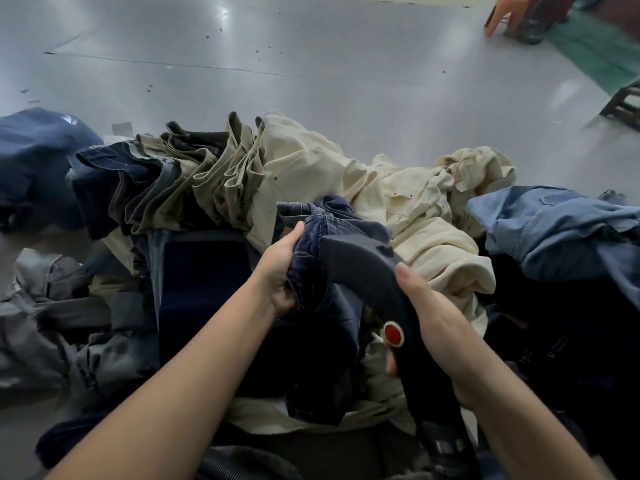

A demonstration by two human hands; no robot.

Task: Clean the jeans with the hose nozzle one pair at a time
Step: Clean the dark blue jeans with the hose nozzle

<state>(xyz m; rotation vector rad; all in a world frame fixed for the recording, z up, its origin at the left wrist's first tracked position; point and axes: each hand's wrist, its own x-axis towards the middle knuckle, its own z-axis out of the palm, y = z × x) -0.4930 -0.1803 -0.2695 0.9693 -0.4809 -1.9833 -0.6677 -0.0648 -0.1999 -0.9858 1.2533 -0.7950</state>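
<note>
Gripping a bunched fold of dark blue jeans point(323, 244), the left hand point(281, 268) sits just left of centre, its fingers curled into the denim and its thumb pressed along the top of the fold. The right hand point(427, 317), at about 4 o'clock from centre, is wrapped around the curved dark handle of the hose nozzle point(367, 268); the thumb lies along the handle's upper side and the fingers pass underneath. A round red button point(393, 334) shows on the handle just left of the right hand. The nozzle's front end touches the gathered denim beside the left hand. The held jeans hang down toward 6 o'clock over a heap of garments. Cream trousers point(346, 174) lie at 12 to 2 o'clock, a stack of folded khaki trousers point(214, 181) at 11 o'clock, light blue jeans point(554, 230) at 3 o'clock, and grey garments point(52, 306) at 8 to 9 o'clock. A ribbed hose point(235, 465) shows at the bottom edge. The grey floor point(311, 64) fills the upper half.
</note>
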